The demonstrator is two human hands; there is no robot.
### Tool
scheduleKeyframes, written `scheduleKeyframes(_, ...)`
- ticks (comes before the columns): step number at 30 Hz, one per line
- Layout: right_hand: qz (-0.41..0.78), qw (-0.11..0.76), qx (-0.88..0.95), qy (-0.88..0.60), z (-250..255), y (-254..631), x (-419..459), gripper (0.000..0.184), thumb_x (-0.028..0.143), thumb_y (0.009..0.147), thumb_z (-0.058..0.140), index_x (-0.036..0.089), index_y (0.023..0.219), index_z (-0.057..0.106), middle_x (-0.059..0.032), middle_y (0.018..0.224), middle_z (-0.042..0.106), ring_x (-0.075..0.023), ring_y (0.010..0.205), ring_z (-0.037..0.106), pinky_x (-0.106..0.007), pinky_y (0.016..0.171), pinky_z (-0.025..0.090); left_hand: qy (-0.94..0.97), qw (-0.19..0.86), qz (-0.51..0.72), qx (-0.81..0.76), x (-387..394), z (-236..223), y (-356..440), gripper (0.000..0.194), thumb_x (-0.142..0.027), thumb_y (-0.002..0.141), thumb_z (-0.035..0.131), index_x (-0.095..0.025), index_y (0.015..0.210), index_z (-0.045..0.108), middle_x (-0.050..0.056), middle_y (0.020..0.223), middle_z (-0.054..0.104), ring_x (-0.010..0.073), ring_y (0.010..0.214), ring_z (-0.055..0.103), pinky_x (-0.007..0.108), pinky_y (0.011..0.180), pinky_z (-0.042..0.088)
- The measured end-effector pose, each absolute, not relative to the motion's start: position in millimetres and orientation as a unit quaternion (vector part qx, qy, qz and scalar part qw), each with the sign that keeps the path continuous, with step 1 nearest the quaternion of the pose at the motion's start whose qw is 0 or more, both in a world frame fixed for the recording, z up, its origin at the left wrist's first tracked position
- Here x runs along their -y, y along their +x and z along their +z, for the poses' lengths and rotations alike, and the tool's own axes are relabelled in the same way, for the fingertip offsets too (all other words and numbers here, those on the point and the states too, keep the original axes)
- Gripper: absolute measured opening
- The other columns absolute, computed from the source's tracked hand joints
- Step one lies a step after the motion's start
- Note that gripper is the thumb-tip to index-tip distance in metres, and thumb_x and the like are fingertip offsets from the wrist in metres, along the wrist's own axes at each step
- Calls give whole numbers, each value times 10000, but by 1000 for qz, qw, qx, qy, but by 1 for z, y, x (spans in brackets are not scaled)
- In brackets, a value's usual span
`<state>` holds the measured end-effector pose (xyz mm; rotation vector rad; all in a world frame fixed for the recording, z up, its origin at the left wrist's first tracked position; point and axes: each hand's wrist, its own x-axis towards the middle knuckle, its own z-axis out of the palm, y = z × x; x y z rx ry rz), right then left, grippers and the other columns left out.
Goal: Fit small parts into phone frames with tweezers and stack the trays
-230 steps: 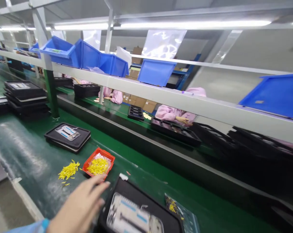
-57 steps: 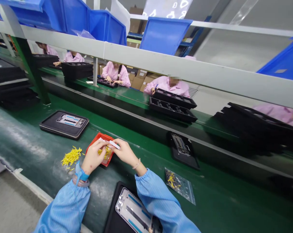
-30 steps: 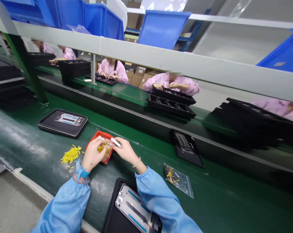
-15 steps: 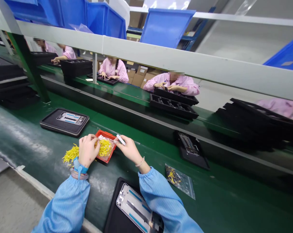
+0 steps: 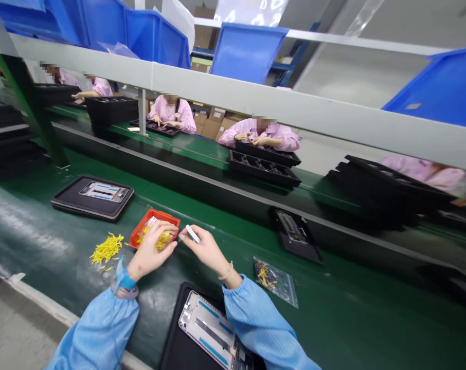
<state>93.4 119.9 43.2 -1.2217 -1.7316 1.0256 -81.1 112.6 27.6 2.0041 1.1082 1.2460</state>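
Note:
My left hand (image 5: 153,250) is over the near side of a red plastic bin (image 5: 139,224), thumb and fingers apart, with no held thing visible. Inside the bin are small yellow strips (image 5: 164,239) and some clear plastic. My right hand (image 5: 208,252) is closed on a short white stick-like tool (image 5: 193,234), just right of the bin; its fingertips are close to those of my left hand. To the left, a pile of yellow strips (image 5: 107,248) lies on the green bench. Below my hands, a phone frame (image 5: 208,329) with blue strips rests on a black tray, partly under my right sleeve.
Another phone frame (image 5: 105,191) lies on black trays at the left, and one (image 5: 290,226) at the right. A zip bag (image 5: 276,281) of small yellow and dark pieces is nearby. Across a low divider, several co-workers in pink work at black trays (image 5: 264,168).
My left hand has moved rightward over the bin, its fingers now towards my right hand. The bin has turned slightly. My right hand keeps the white tool. The whole view has shifted a little.

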Motion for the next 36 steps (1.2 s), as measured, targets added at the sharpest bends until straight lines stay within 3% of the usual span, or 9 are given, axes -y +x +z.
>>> scheduleKeyframes(5, 432, 413, 635, -490, 45, 111, -78, 265, 457, 834, 527, 201, 776, 561, -3, 721, 623, -161, 685, 553, -282, 690, 423, 600, 501, 469, -411, -97, 26, -60, 266, -365, 723, 640, -176, 902, 586, 57, 923, 654, 202, 830, 628, 361, 805, 507)
scheduleKeyframes(8, 465, 415, 594, -510, 46, 118, -50, 360, 554, 859, 470, 208, 780, 525, 3, 681, 602, -148, 628, 506, -271, 640, 410, 514, 636, 426, -387, -82, 27, -46, 339, -396, 643, 733, -156, 856, 622, 58, 880, 679, 200, 825, 638, 323, 790, 509)
scheduleKeyframes(12, 494, 402, 563, -527, 43, 123, -20, 430, 623, 854, 450, 207, 762, 508, 9, 652, 583, -128, 560, 436, -257, 580, 376, 457, 694, 418, -367, -62, 27, -29, 333, -418, 627, 780, -139, 750, 644, 35, 745, 671, 168, 721, 626, 276, 720, 496)
scheduleKeyframes(16, 517, 410, 532, -530, 33, 126, -3, 456, 647, 847, 446, 207, 750, 513, 15, 633, 546, -124, 548, 404, -246, 540, 344, 442, 762, 385, -274, -49, 20, -20, 317, -394, 669, 784, -135, 779, 638, 3, 655, 642, 134, 593, 610, 259, 643, 482)
scheduleKeyframes(23, 525, 413, 504, -548, 22, 123, 6, 479, 673, 841, 416, 213, 731, 488, 19, 630, 515, -129, 550, 397, -268, 605, 383, 428, 752, 421, -273, -44, 14, -13, 298, -407, 686, 774, -139, 751, 660, 1, 695, 609, 126, 581, 589, 253, 597, 475)
scheduleKeyframes(28, 484, 366, 561, -562, 29, 123, 12, 463, 606, 884, 376, 201, 688, 484, -1, 658, 541, -159, 664, 502, -283, 693, 403, 462, 719, 422, -304, -43, 18, -17, 297, -413, 650, 793, -150, 688, 661, 26, 828, 635, 155, 786, 596, 244, 739, 472)
scheduleKeyframes(33, 472, 316, 568, -596, 32, 137, 27, 351, 528, 801, 558, 181, 748, 548, 22, 640, 539, -139, 606, 491, -248, 614, 398, 492, 734, 342, -320, -42, 18, -19, 364, -486, 674, 747, -155, 773, 630, 53, 789, 688, 185, 780, 624, 280, 760, 476)
scheduleKeyframes(36, 455, 352, 526, -627, 32, 152, 38, 374, 549, 773, 589, 183, 705, 556, 34, 604, 513, -126, 569, 462, -230, 559, 383, 535, 699, 328, -343, -43, 18, -21, 338, -474, 695, 709, -163, 780, 608, 47, 763, 679, 188, 753, 622, 279, 730, 479)
